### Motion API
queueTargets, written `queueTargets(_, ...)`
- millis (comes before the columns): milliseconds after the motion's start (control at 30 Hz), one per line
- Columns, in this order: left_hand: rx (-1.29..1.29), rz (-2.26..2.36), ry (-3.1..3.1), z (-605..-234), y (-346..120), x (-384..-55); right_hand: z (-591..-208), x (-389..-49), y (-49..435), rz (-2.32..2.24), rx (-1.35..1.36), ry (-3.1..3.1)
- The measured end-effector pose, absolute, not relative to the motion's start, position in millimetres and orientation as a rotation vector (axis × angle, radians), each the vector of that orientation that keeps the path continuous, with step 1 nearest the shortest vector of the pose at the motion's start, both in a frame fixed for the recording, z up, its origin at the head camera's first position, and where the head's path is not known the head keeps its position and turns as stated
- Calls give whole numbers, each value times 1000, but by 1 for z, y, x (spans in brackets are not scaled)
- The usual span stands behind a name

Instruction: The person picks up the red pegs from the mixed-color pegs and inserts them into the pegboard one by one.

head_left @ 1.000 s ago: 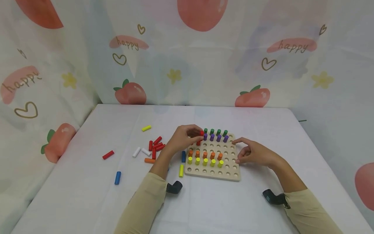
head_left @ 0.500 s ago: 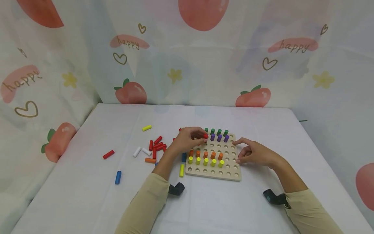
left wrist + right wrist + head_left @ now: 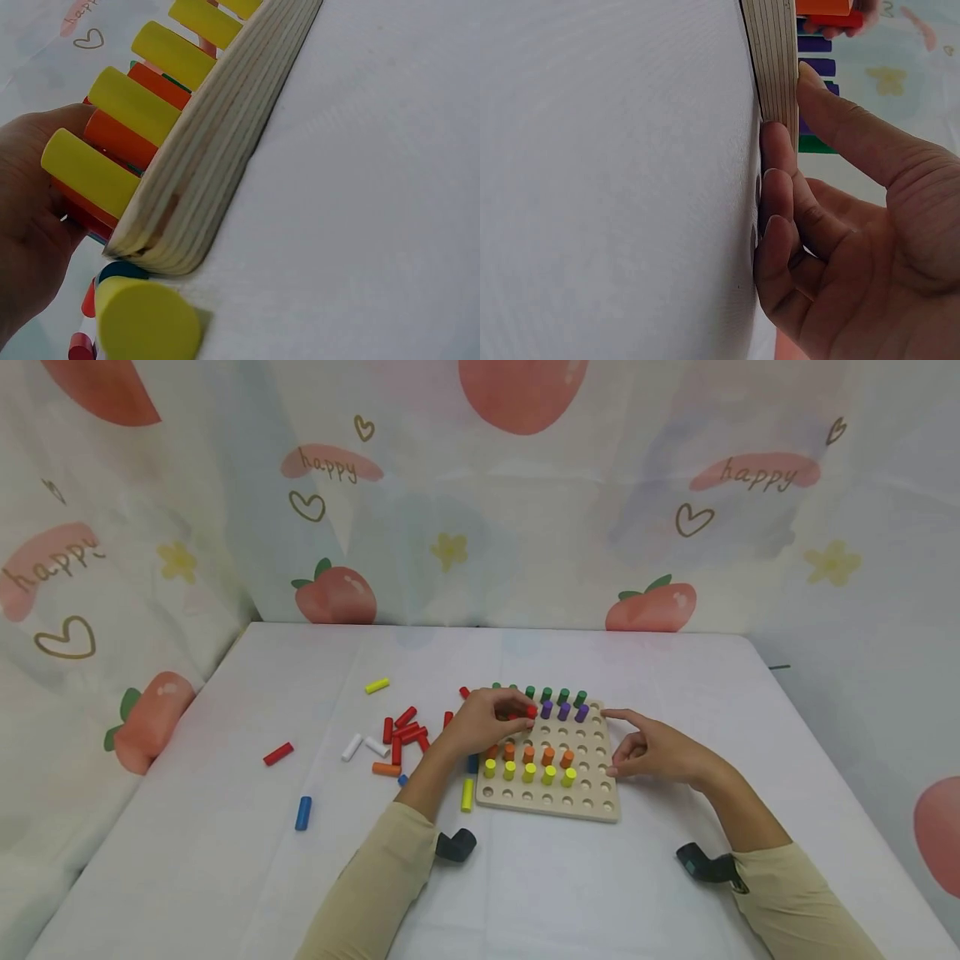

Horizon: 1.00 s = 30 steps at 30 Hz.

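In the head view a wooden pegboard [image 3: 555,810] lies on the table, with rows of green pegs [image 3: 563,697], purple pegs [image 3: 564,712], orange pegs [image 3: 548,755] and yellow pegs [image 3: 528,772] standing in it. My left hand [image 3: 480,722] reaches over the board's left side and pinches a red peg [image 3: 532,712] beside the purple row. The fingers partly hide the pegs behind them. At the right edge, my right hand [image 3: 660,752] holds the board. Its thumb [image 3: 855,135] lies over the edge in the right wrist view, and other fingers curl against the side.
Left of the board lie loose red pegs [image 3: 408,732], white pegs [image 3: 351,747], an orange peg [image 3: 386,769] and a blue peg [image 3: 303,813]. A yellow peg [image 3: 467,795] lies close to the board's left edge. A yellow peg [image 3: 377,686] lies farther back.
From one second ago, my left hand has shifted slightly right with the red peg, uncovering more loose red pegs on the left. The right hand stays at the board's edge.
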<state>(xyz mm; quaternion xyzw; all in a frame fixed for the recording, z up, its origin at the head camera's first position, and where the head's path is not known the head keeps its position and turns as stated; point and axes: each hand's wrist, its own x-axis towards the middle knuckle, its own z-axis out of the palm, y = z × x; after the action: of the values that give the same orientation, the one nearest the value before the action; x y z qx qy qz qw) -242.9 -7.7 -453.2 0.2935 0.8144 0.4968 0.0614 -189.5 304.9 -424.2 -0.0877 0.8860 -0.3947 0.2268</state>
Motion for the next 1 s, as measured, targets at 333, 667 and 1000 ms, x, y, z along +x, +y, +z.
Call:
queueTargets(333,870,1483,2479,-455,-9,-243,-423,-191,303,-1071,-258,2445)
queueTargets(667,849,1464,2477,-458,-7,-244,-422,-190,303,-1073,-250,2433)
queueTargets(1000,833,1441,2494,-457,-6,-245,-423,-189,304,-1080,-244,2432)
